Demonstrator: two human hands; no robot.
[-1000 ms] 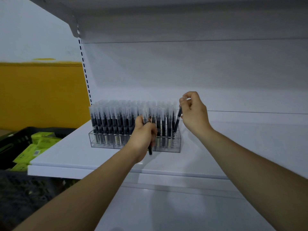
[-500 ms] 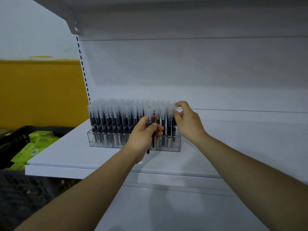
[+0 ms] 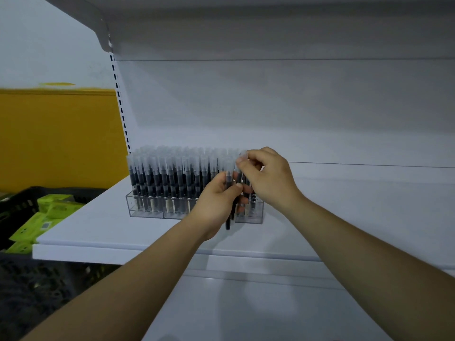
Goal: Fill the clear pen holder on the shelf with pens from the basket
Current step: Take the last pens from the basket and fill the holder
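A clear pen holder (image 3: pixel 147 214) stands on the white shelf (image 3: pixel 103 230), packed with several rows of upright black pens (image 3: pixel 172 178) with frosted caps. My left hand (image 3: pixel 219 203) is in front of the holder's right part, closed around a few black pens whose ends stick out below the fist. My right hand (image 3: pixel 268 178) is at the holder's right end, pinching the frosted cap of one pen between thumb and fingers. The right end of the holder is partly hidden by both hands.
A black basket (image 3: pixel 22 203) with green packets (image 3: pixel 41 225) sits at the lower left, beside and below the shelf. A yellow wall panel (image 3: pixel 59 139) is behind it. Another shelf overhangs above, and a lower shelf (image 3: pixel 246 308) lies beneath.
My right hand has come down from above the holder's right end to its top and now pinches a pen's cap. My left hand has risen slightly and moved closer to the right hand.
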